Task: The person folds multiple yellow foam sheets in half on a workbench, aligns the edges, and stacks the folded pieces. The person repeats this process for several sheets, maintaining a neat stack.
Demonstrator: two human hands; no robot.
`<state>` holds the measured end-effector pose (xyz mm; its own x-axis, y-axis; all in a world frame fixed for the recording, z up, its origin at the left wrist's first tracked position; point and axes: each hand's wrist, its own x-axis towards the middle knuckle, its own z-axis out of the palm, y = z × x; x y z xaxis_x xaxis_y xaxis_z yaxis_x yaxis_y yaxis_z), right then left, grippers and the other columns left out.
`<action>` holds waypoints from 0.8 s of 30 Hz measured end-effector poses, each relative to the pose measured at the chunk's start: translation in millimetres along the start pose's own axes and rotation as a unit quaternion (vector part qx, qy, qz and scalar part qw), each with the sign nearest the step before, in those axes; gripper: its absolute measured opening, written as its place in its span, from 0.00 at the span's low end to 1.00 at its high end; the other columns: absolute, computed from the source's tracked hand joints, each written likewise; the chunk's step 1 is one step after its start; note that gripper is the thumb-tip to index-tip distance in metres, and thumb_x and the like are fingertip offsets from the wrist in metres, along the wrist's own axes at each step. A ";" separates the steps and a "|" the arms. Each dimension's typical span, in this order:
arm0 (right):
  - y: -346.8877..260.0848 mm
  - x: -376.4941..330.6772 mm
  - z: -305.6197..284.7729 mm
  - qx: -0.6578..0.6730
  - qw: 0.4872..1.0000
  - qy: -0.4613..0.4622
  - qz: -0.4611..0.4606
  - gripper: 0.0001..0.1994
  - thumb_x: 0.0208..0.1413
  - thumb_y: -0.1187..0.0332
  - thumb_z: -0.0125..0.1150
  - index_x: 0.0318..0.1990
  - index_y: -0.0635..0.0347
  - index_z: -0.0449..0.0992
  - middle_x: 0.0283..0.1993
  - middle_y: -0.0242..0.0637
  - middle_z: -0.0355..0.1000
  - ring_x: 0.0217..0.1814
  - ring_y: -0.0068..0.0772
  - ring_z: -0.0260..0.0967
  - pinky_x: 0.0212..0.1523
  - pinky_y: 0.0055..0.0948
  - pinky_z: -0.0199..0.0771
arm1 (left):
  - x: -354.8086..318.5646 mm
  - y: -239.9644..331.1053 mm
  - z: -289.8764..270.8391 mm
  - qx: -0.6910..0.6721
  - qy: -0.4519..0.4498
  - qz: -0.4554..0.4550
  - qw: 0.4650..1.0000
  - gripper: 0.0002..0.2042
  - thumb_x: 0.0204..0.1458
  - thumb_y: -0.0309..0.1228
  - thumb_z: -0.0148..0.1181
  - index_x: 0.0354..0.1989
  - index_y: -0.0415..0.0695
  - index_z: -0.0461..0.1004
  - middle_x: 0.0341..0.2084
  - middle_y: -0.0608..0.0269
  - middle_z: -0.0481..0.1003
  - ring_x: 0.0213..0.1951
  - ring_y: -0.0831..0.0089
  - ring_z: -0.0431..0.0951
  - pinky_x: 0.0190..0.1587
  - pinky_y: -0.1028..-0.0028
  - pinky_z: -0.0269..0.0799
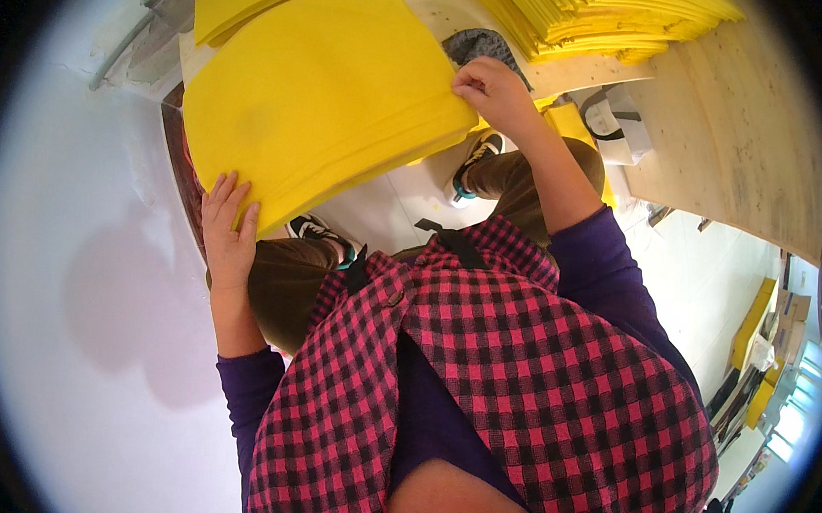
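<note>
A stack of wide yellow cloth-like sheets (pixel 317 96) lies before me, its near edge overhanging my knees. At the near left corner, my left hand (pixel 227 235) rests on the top sheet with its fingers stretched out. My right hand (pixel 496 95) is closed at the right edge, the thumb and fingers pinching the yellow sheet near its corner. How many layers are between those fingertips is hidden. Just beyond the right hand lies a dark grey crumpled cloth (pixel 484 51).
A tall pile of folded yellow sheets (pixel 605 22) stands at the far right on a wooden surface. More yellow pieces (pixel 248 6) lie at the far left. A wooden board (pixel 747 134) rises on the right, beside a white bag (pixel 614 128). A white wall (pixel 89 270) borders my left.
</note>
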<state>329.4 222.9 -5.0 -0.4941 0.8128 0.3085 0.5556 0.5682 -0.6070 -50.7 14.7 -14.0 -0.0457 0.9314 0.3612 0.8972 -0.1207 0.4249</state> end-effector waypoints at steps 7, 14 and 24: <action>-4.5 5.9 -0.3 -0.092 0.993 0.020 -0.068 0.04 0.49 0.70 0.57 0.30 0.60 0.72 0.34 0.40 0.69 0.44 0.46 0.66 0.46 0.38 0.67 | -0.1 0.6 0.1 0.016 -0.004 -0.007 1.000 0.14 0.52 0.28 0.59 0.48 0.43 0.74 0.56 0.57 0.70 0.62 0.58 0.64 0.66 0.57 0.51; -12.5 -1.4 -8.5 -0.119 0.989 0.040 -0.082 0.04 0.47 0.75 0.58 0.30 0.63 0.71 0.33 0.41 0.70 0.42 0.48 0.67 0.44 0.38 0.67 | 0.0 2.7 -0.1 0.024 -0.005 -0.006 1.000 0.14 0.53 0.28 0.59 0.49 0.43 0.74 0.56 0.57 0.69 0.62 0.58 0.63 0.66 0.57 0.50; -12.2 -13.1 -6.7 -0.091 0.993 0.009 -0.075 0.04 0.49 0.69 0.59 0.32 0.58 0.73 0.35 0.39 0.69 0.45 0.47 0.66 0.46 0.39 0.68 | -1.1 0.9 -0.9 0.014 0.012 -0.002 1.000 0.16 0.51 0.27 0.59 0.50 0.42 0.74 0.56 0.55 0.69 0.62 0.57 0.64 0.65 0.58 0.52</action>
<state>333.6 206.2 3.3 -0.5698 0.7184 0.3991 0.5886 0.6956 -0.4119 -50.2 13.2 -13.3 -0.0589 0.9230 0.3803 0.9087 -0.1082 0.4033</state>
